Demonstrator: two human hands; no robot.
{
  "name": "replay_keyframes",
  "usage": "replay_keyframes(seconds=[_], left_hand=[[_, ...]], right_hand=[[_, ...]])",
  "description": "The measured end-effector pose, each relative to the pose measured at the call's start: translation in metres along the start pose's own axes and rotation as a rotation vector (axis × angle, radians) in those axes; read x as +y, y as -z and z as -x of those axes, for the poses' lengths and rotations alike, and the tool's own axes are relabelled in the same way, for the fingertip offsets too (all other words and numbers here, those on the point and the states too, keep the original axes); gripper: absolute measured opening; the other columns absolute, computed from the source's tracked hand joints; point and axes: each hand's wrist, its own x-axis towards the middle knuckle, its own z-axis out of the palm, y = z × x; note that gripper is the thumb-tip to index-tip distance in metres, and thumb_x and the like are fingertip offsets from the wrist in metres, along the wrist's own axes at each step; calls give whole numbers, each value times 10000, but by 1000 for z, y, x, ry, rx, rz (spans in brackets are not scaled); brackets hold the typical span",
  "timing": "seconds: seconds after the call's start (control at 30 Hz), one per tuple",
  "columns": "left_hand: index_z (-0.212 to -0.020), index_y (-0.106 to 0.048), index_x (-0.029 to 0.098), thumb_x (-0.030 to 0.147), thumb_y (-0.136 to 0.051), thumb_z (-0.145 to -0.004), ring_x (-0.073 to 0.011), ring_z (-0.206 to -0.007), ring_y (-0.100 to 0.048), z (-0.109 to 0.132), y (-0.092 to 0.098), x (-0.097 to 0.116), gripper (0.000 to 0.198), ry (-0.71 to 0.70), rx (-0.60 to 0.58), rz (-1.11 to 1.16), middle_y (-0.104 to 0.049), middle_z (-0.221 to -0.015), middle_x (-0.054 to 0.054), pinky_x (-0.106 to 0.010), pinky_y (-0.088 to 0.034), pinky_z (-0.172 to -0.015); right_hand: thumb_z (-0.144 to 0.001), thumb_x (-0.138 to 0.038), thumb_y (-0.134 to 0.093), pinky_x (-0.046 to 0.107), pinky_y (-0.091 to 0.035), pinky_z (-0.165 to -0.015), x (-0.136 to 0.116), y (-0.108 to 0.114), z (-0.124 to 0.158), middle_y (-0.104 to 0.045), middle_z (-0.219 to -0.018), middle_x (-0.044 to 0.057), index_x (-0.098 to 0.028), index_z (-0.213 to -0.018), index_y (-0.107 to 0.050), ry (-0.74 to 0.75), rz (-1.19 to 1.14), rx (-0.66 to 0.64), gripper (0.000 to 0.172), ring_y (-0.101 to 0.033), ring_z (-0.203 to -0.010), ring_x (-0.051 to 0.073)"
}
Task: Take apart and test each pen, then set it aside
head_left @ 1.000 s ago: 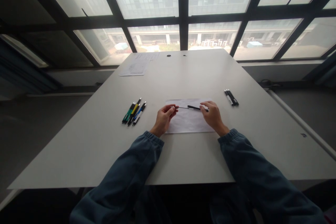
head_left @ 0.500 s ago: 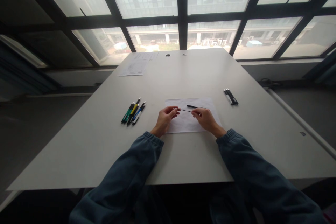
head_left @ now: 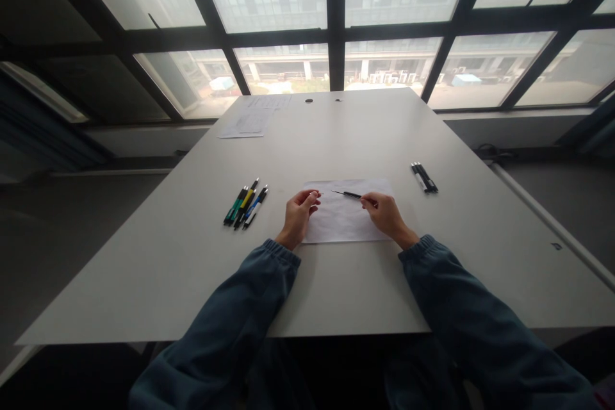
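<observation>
My right hand (head_left: 384, 213) is closed in a pinch on a thin dark pen refill (head_left: 337, 191), whose narrow tip points left. In line with it is a black pen barrel (head_left: 352, 195) over the paper; where the two overlap, I cannot tell whether the barrel is gripped too. My left hand (head_left: 298, 214) is closed, with thumb and fingertips pressed together near the paper's left edge. A tiny light bit shows at its fingertips, too small to name. Under both hands lies a white sheet of paper (head_left: 343, 224).
Several pens (head_left: 246, 206) with green, yellow, blue and white parts lie to the left. A few black and white pens (head_left: 424, 177) lie to the right. Printed sheets (head_left: 245, 123) rest at the white table's (head_left: 355, 295) far left, before the windows.
My hands have drawn apart. The refill has come away from the left fingertips and moved right with my right hand, now lining up with the black barrel.
</observation>
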Motion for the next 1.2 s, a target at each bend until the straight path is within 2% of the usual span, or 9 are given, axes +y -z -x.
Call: replay_keyframes(seconds=[0.13,0.23,0.37,0.5,0.6,0.77,0.93,1.1,1.2], left_hand=[[-929,-722,161,350,-767,-710,-83,-662,-535,-1,0,-2,293,-14,-13,-13,-620,-780,-12,-222,-449,-656],[-930,-721,159,317,-762,-698,-92,-643,-531,0,0,-3,283,-44,-53,-83,-610,-729,-1,-235,-455,-645],[-913,-730,154,316,-732,-730,-123,-671,-575,2,0,-2,244,-161,-108,-340,-666,-762,-30,-241,-461,-615],[-895,-744,167,317,-694,-774,-154,-713,-630,5,0,-1,199,-306,-230,-649,-718,-815,-47,-261,-493,-643],[-905,-749,185,302,-674,-794,-153,-711,-642,6,-1,-1,178,-351,-279,-761,-734,-820,-37,-252,-487,-625],[-920,-761,205,291,-667,-803,-150,-701,-618,8,-3,1,173,-423,-331,-817,-730,-863,-47,-255,-467,-609],[-892,-780,232,304,-704,-777,-161,-693,-574,12,-8,5,155,-456,-372,-760,-695,-813,-56,-284,-470,-664],[-925,-779,243,303,-688,-798,-171,-725,-585,16,-11,7,167,-481,-431,-742,-698,-860,-69,-296,-470,-669],[-935,-775,241,296,-678,-815,-168,-727,-587,17,-12,7,164,-494,-451,-759,-695,-870,-70,-291,-467,-661]], right_hand=[[-854,-233,-608,268,-424,-658,3,2,-1,-678,-767,41,-183,-799,-754,-12,105,18,163,-584,-676,165],[-855,-237,-617,269,-423,-674,4,2,-1,-673,-789,41,-194,-821,-771,-39,173,-1,163,-593,-697,165],[-846,-228,-637,276,-430,-729,4,2,1,-681,-810,40,-214,-834,-777,-53,266,-53,142,-611,-775,184],[-837,-207,-642,289,-439,-781,4,3,1,-688,-827,47,-215,-862,-769,-51,340,-89,129,-611,-863,207],[-826,-206,-659,313,-439,-840,3,4,1,-691,-858,59,-201,-900,-757,-24,370,-82,123,-601,-902,220],[-845,-221,-659,319,-449,-819,-7,4,1,-680,-858,51,-196,-953,-733,84,236,-49,133,-595,-842,202],[-862,-271,-677,302,-459,-728,-21,-4,4,-672,-855,42,-206,-997,-723,199,38,-105,156,-568,-717,164],[-871,-251,-672,304,-452,-742,-26,-8,6,-662,-803,36,-208,-880,-730,243,26,-146,72,-572,-754,172],[-878,-240,-661,301,-446,-743,-27,-8,5,-650,-775,30,-207,-826,-719,250,37,-153,85,-568,-756,174]])
